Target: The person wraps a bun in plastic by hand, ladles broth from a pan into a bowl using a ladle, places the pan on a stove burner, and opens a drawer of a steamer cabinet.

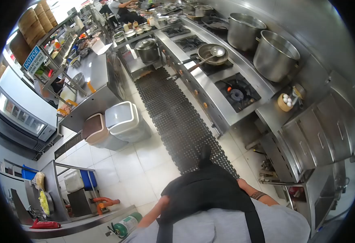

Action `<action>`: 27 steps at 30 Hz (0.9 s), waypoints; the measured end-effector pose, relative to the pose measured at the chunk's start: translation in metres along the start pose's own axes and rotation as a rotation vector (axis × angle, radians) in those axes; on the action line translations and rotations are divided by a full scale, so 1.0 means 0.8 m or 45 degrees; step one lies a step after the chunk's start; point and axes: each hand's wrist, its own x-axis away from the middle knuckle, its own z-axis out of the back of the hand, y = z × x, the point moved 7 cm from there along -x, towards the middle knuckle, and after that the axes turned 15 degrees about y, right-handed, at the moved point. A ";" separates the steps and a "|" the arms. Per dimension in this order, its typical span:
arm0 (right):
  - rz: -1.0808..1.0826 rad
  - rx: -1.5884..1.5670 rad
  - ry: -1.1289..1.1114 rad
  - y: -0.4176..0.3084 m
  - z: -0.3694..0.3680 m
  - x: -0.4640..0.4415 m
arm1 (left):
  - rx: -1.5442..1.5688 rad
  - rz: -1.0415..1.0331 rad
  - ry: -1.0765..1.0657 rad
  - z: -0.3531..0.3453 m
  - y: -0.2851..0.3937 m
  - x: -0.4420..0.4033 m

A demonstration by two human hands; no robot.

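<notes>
My left hand [164, 201] hangs low at the left edge of my black apron [203, 188], its fingers smeared and partly hidden. On the other side, my right hand [242, 184] is by the apron's right edge, fingers hidden from sight. Nothing can be made out in either hand. Ahead on the right is a stove [248, 113] with a bare front burner [237, 94]. A wok [216, 54] sits on the burner behind it, with a ladle [217, 51] lying across it.
A perforated black mat [165, 105] runs along the stove. Two lidded bins [122, 121] stand left of it. Large steel pots [275, 56] line the stove's back. A small basket of eggs [284, 102] stands right. A green cylinder [126, 225] is low left. Other people [122, 8] work far off.
</notes>
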 end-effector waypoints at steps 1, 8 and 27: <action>0.064 0.036 0.013 0.010 -0.006 0.019 | -0.034 -0.075 -0.083 -0.015 0.010 0.017; -0.473 -0.046 0.099 0.060 0.012 0.133 | -0.359 -0.572 -0.364 -0.023 0.037 0.055; -0.126 0.370 0.273 0.208 -0.018 0.300 | -0.316 -0.554 -0.071 0.015 0.339 -0.093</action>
